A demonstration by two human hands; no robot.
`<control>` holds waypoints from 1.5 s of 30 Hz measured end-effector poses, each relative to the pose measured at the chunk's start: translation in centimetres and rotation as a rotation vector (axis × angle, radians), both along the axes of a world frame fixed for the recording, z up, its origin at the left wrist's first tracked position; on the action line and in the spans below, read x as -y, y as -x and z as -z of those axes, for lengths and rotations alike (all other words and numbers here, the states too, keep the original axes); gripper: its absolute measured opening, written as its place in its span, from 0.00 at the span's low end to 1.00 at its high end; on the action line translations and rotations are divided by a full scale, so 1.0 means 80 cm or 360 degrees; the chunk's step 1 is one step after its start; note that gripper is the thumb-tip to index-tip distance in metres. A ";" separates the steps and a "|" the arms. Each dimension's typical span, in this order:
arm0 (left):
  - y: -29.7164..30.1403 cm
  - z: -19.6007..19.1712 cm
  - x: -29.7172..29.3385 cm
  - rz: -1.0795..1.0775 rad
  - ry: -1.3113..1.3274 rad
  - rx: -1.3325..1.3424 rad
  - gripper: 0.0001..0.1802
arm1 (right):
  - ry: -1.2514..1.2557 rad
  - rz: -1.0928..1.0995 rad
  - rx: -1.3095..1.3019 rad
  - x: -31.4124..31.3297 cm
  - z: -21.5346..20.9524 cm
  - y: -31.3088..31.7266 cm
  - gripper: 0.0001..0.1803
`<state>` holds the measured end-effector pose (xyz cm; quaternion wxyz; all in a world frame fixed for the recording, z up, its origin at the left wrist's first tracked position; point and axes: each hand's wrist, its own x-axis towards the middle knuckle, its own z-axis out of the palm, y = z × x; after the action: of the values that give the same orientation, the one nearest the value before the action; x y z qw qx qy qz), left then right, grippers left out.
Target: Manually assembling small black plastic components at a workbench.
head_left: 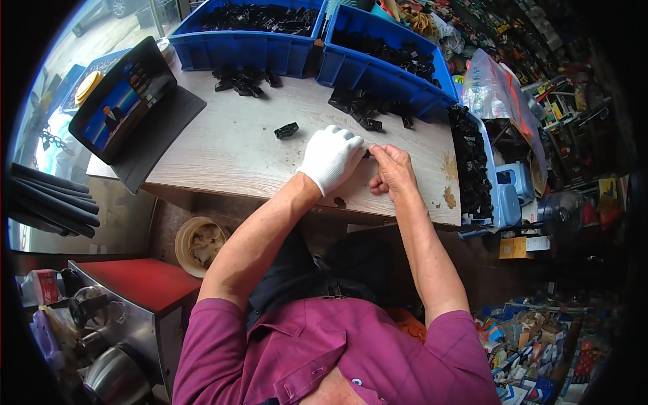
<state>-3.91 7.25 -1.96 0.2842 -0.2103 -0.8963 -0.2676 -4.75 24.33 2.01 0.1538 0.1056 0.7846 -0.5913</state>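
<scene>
Black loose part (286,130), on the worktop (236,158). White-gloved left hand (332,160), fingers curled, grip hidden. Small dark piece (367,154), between the hands. Bare right hand (395,170), fingertips seemingly pinching it. Step, as judged: two-handed close work; next move calls for steady fingertips.

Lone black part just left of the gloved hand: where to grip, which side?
Likely a mid-length pinch on the lone black part, across its near and far long sides, from above. It lies elongated, right end slanting slightly away, and apart from the black pile beyond it, so both long sides look reachable. The gloved left hand is nearest.
</scene>
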 end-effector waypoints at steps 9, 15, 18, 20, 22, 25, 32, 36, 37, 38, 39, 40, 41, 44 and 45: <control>-0.039 -0.030 0.081 -0.0456 -0.0114 -0.0268 0.15 | -0.0077 -0.0126 -0.0171 -0.002 -0.002 -0.007 0.33; -0.035 -0.002 0.115 -0.0486 0.0230 0.0030 0.12 | -0.0147 -0.0119 -0.0142 0.009 -0.008 -0.003 0.34; -0.037 -0.003 0.110 -0.0440 0.0224 0.0007 0.14 | -0.0175 -0.0103 -0.0147 0.014 -0.011 -0.003 0.34; -0.041 -0.010 0.096 -0.0297 0.0026 0.0074 0.09 | -0.0190 -0.0093 -0.0160 0.015 -0.011 -0.002 0.34; -0.040 -0.011 0.090 -0.0233 -0.0080 0.0110 0.11 | -0.0184 -0.0137 -0.0202 0.019 -0.010 0.002 0.33; -0.030 -0.009 0.082 -0.0113 -0.0236 0.0052 0.14 | -0.0343 -0.0213 -0.0186 0.029 -0.012 0.008 0.29; 0.010 -0.007 0.055 0.0184 -0.0192 0.0108 0.15 | -0.0437 -0.0255 -0.0141 0.030 -0.011 0.011 0.23; 0.023 -0.008 0.050 0.0390 -0.0051 0.0105 0.15 | -0.0417 -0.0310 -0.0127 0.023 -0.005 0.015 0.20; 0.027 -0.008 0.051 0.0388 -0.0052 0.0115 0.15 | -0.0398 -0.0316 -0.0151 0.024 -0.006 0.014 0.20; 0.029 -0.008 0.051 0.0421 0.0011 0.0146 0.15 | -0.0395 -0.0321 -0.0140 0.024 -0.005 0.013 0.20; 0.031 -0.007 0.050 0.0454 0.0073 0.0172 0.15 | -0.0370 -0.0318 -0.0145 0.024 -0.005 0.013 0.20; 0.031 -0.006 0.047 0.0448 0.0074 0.0181 0.15 | -0.0343 -0.0317 -0.0148 0.023 -0.005 0.013 0.20; 0.031 -0.004 0.044 0.0468 0.0023 0.0106 0.15 | -0.0338 -0.0327 -0.0140 0.022 -0.005 0.014 0.20; 0.027 0.001 0.040 0.0455 -0.0063 0.0014 0.15 | -0.0323 -0.0288 -0.0163 0.022 -0.005 0.015 0.19; 0.026 0.000 0.037 0.0447 -0.0025 0.0038 0.15 | -0.0299 -0.0284 -0.0155 0.021 -0.004 0.016 0.19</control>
<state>-5.98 4.26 -1.99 0.2348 -0.3281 -0.8594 -0.3142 -5.99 22.67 2.35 0.1570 0.0206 0.8493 -0.5035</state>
